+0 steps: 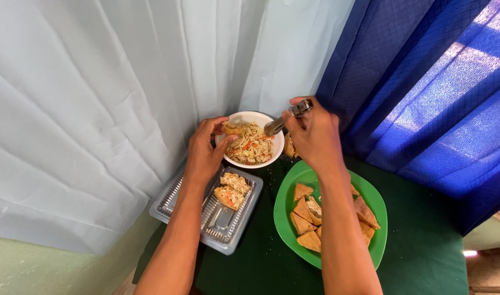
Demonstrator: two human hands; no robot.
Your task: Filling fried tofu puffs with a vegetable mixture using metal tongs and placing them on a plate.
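White bowl [232,157] of shredded filling; left hand [205,148] pinches one tofu piece [234,129] at rim, right hand [314,135] grips metal spoon [285,118] above; two stuffed pieces [232,189] in tray [165,203] below bowl.

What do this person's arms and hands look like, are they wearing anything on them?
Both forearms are bare as far as the picture shows: no sleeves reach into view. The left hand and the right hand wear no gloves, and no rings, watch or bracelets show on the fingers or wrists. The arms are slim and enter from the bottom edge.
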